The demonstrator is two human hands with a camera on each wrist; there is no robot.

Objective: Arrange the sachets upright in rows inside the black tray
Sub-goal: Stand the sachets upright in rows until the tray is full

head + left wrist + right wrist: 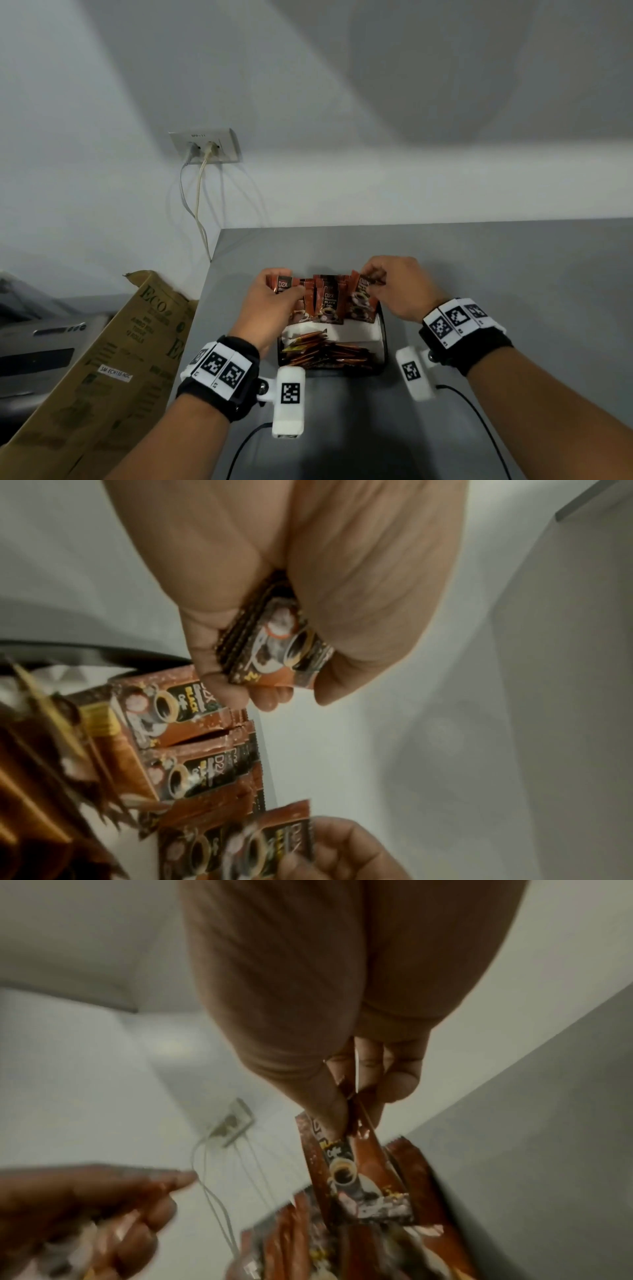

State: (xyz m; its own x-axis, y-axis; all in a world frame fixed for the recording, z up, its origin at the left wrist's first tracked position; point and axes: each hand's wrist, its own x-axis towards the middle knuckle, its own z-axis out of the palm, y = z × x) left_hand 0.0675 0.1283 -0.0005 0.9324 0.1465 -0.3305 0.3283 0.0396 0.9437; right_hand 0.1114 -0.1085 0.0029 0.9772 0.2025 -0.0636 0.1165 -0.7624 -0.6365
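Brown coffee sachets (329, 303) stand upright in rows at the far end of the black tray (384, 342) on the grey counter. My left hand (274, 298) grips a small stack of sachets (270, 647) at the row's left end. At the right end my right hand (380, 284) pinches the top edge of a sachet (346, 1172) between thumb and fingers. Slim orange stick sachets (325, 351) lie flat in the tray's near part, in front of white paper (356, 330).
A cardboard box (113, 363) leans just left of the counter's left edge. A wall socket (205, 145) with two hanging cables sits behind. A grey appliance (37, 342) stands far left. The grey counter (513, 274) stretches away to the right.
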